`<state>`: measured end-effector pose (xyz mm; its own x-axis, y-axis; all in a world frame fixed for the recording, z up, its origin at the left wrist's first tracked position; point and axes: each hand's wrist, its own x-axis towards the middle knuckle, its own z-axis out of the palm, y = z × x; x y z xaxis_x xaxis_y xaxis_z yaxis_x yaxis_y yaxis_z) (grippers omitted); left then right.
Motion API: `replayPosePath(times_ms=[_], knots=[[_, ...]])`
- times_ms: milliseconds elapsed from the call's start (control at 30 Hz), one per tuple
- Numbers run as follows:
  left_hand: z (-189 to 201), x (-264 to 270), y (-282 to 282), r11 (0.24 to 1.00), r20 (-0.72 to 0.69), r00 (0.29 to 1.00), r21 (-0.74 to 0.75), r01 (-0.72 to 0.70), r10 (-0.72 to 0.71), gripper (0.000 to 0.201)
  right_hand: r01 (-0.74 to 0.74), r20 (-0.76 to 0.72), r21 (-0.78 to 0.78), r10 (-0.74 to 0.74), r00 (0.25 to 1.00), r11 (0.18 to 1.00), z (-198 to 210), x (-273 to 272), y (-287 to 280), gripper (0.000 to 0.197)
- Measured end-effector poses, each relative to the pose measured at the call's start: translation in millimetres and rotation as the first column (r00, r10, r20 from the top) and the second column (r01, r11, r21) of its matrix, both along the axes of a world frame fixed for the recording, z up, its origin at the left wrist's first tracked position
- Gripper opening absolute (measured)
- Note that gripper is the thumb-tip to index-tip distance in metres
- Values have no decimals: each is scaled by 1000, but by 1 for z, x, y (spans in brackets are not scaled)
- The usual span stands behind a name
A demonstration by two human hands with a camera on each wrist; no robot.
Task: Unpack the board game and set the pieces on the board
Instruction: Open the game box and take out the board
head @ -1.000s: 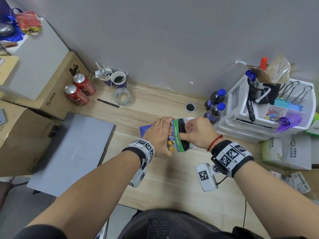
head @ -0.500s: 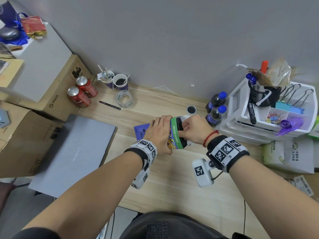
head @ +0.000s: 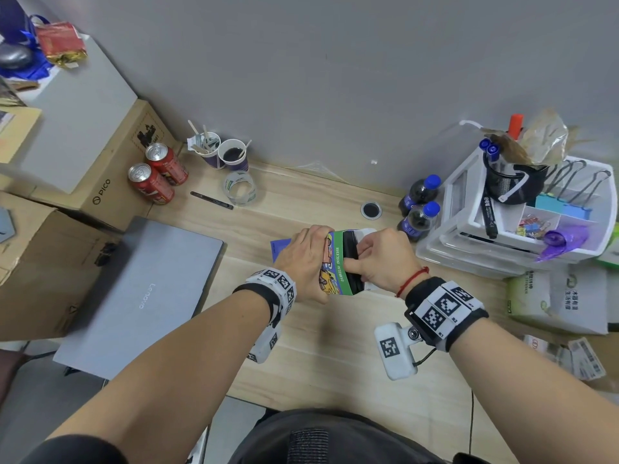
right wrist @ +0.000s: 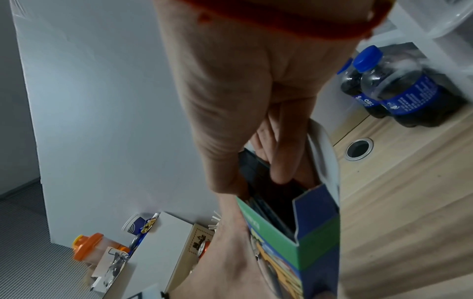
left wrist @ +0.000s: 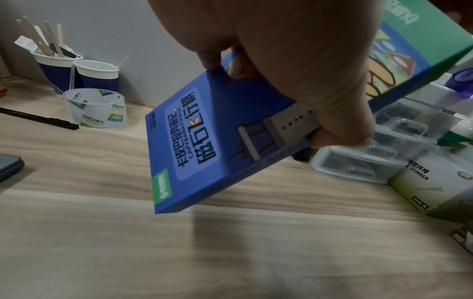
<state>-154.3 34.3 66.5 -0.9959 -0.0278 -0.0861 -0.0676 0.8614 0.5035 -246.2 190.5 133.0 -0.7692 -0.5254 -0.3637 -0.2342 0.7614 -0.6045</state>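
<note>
1. Box (head: 335, 262) of the board game, blue with a green end, is held tilted above the desk (head: 318, 356) between both hands, its open end toward the person's right.
2. Left hand (head: 301, 262) grasps the box, fingers wrapped over the far edge and thumb on the near edge.
3. Right hand (head: 378, 259) has its fingers (right wrist: 279, 161) reaching into the open end, pinching the dark contents (right wrist: 276, 202) against the thumb; the white flap (right wrist: 322, 153) stands open beside them.
4. Two cola bottles (head: 418, 209) stand just right of the hands, beside white trays (head: 469, 236).
5. Laptop (head: 140, 296), shut, lies to the left; tape roll (head: 239, 189), two cups (head: 221, 154) and two cans (head: 157, 172) sit farther back.
</note>
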Motion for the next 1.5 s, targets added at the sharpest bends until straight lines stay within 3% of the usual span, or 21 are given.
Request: replayPosePath(times_ms=[200,333,467,600,733,867,967,1033,1100,1233,1367,1433,1500], knots=[[2,-3,-1,1000,2,1000,-3,9,-9,110,33,-12,-12,-34,999,999,5,1,1,31],[-7,6,-15,999,77,997,-17,-27,28,115,77,6,-52,-77,997,996,13,1,4,26],[-16,25,-54,992,149,984,-97,-85,99,118,74,122,-114,-60,991,991,31,-24,20,21],[-22,37,-69,966,221,952,-195,-169,211,124,279,104,-268,-260,960,922,28,-47,36,17],[-30,43,-68,942,338,891,-247,-226,302,128,469,250,-292,-406,879,834,6,-54,48,21],[-44,41,-71,845,422,734,-314,-432,532,140,501,285,-295,-425,859,814,-20,-46,58,39],[-57,38,-77,763,436,627,-367,-531,646,145,500,322,-270,-412,852,823,-36,-35,64,21],[-69,36,-79,760,457,607,-365,-538,650,142,506,357,-248,-407,840,826,-51,-28,69,13],[-83,34,-78,794,462,646,-355,-494,608,128,498,374,-228,-397,838,837,-67,-22,73,6],[-104,40,-69,874,489,743,-401,-273,456,87,486,408,-182,-384,828,855,-90,-14,79,9],[-103,36,-56,875,465,762,-397,-276,451,84,414,427,-131,-325,844,901,-104,-14,82,11],[-89,24,-38,905,378,827,-268,-331,415,86,395,441,-125,-306,843,910,-110,-14,81,13],[-68,11,-9,955,362,891,7,-296,273,93,400,483,-123,-298,823,908,-112,-14,76,15]])
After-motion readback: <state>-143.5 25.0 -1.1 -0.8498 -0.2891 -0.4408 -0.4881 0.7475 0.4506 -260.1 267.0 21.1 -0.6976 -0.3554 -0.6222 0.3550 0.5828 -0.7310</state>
